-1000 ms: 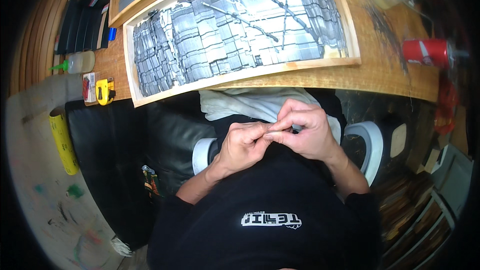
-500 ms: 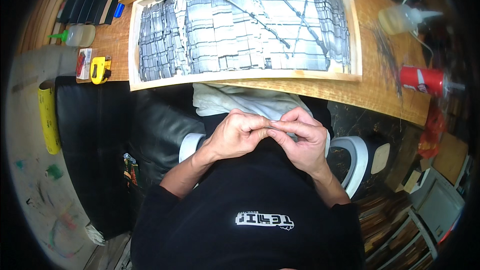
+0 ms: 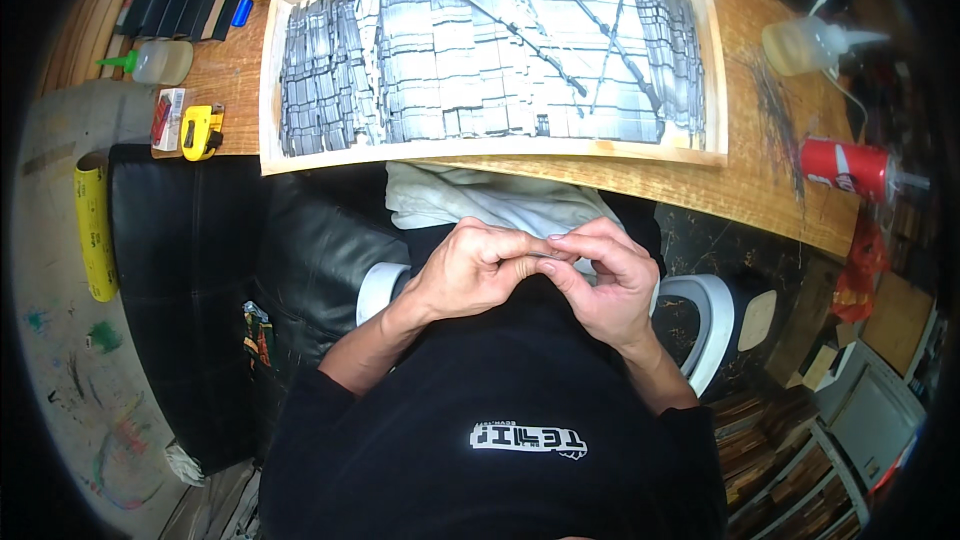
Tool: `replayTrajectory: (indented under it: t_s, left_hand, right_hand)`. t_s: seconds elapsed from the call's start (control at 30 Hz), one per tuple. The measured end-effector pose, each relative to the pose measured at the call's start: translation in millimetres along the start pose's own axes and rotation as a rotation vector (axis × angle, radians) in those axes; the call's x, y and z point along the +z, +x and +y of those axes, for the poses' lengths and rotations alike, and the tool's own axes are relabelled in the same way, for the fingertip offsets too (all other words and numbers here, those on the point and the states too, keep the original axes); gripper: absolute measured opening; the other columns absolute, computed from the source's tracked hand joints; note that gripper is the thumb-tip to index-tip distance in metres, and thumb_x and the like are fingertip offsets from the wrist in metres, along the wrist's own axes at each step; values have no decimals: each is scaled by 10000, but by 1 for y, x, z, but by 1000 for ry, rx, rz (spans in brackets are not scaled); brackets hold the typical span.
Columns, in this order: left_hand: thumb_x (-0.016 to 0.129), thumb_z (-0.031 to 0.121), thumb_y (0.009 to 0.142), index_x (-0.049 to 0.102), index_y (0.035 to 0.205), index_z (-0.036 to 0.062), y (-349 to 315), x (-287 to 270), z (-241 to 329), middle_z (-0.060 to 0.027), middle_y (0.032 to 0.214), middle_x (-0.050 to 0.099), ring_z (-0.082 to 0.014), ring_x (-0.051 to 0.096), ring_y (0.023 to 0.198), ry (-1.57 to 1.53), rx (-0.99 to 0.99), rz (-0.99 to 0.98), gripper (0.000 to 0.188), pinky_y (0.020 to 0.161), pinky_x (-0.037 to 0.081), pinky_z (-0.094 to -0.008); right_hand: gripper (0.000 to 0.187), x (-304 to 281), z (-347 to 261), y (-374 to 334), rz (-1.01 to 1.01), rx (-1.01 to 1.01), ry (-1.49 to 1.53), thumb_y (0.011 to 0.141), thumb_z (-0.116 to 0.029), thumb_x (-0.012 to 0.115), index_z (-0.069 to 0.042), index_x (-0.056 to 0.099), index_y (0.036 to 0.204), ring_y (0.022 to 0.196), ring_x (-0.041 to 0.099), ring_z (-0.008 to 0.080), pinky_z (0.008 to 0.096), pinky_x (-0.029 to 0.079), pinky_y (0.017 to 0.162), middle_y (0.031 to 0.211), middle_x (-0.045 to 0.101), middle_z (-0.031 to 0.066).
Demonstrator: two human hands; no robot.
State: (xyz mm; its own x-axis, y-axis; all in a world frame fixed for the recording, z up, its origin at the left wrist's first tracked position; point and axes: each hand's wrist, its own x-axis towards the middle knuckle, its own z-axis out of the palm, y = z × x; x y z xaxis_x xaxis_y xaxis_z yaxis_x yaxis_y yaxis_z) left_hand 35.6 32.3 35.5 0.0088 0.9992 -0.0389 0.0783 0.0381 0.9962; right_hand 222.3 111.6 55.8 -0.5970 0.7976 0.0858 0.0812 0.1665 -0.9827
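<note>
In front of my chest, my left hand [image 3: 478, 265] and my right hand [image 3: 610, 275] meet fingertip to fingertip. Both are closed in a pinch on a small thin piece [image 3: 545, 256], of which only a dark edge shows between the fingers; its kind I cannot make out. Beyond them, on the table's near edge, lies a shallow wooden frame [image 3: 490, 153] lined with rows of grey and black strips [image 3: 430, 50]. Several loose dark sticks [image 3: 520, 37] lie across those strips. A pale cloth [image 3: 480, 195] covers my lap beneath the table edge.
On the wooden table [image 3: 760, 175], a glue bottle [image 3: 810, 45] and a red can [image 3: 845, 168] stand right. A green-tipped bottle [image 3: 160, 62], a small box [image 3: 168, 120] and a yellow tape measure [image 3: 202, 132] sit left. A black leather seat [image 3: 190, 270] and white chair arm [image 3: 705, 320] flank me.
My right fingers have shifted slightly against the thin piece, and its index finger bends a little more. My left hand keeps nearly the same place. The whole view has tilted slightly.
</note>
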Motion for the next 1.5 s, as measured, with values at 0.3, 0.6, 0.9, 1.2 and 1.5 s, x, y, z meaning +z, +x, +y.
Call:
replayTrajectory:
  t_s: [0.3, 0.6, 0.9, 1.2, 1.5]
  left_hand:
    - [799, 66, 914, 798, 1061, 8, 0, -2, 6, -179, 884, 788, -300, 782, 740, 43, -50, -13, 158, 638, 582, -335]
    - [805, 71, 916, 796, 1056, 5, 0, -1, 4, -173, 857, 783, -297, 780, 729, 40, -27, -2, 155, 628, 577, -331]
    - [805, 66, 915, 798, 1067, 6, 1, -1, 6, -180, 877, 788, -292, 787, 743, 42, -39, -10, 163, 634, 582, -326]
    - [806, 75, 924, 796, 1070, 1, 2, 0, 7, -181, 891, 792, -283, 796, 765, 37, -20, 9, 164, 650, 590, -324]
    - [797, 75, 939, 799, 1070, 4, 1, 5, 3, -174, 864, 788, -246, 775, 702, -55, 31, 82, 149, 606, 556, -307]
  right_hand:
    - [178, -2, 1, 0, -14, -18, -7, 831, 32, 868, -6, 753, 961, 775, 709, 169, 276, 568, 690, 904, 724, 95]
    - [164, -2, 2, 1, -18, -18, -10, 840, 26, 854, -7, 730, 942, 769, 692, 178, 288, 555, 687, 889, 712, 96]
    - [160, -2, 3, 1, -9, -10, -18, 841, 23, 850, -11, 724, 934, 781, 691, 193, 294, 550, 699, 887, 709, 94]
    - [146, -5, -4, 5, -29, -64, -75, 853, 28, 834, -7, 720, 938, 786, 694, 197, 295, 553, 704, 889, 709, 97]
    - [146, -6, -1, 5, 2, -61, -55, 855, 28, 834, 0, 720, 941, 783, 693, 203, 294, 551, 700, 890, 708, 101]
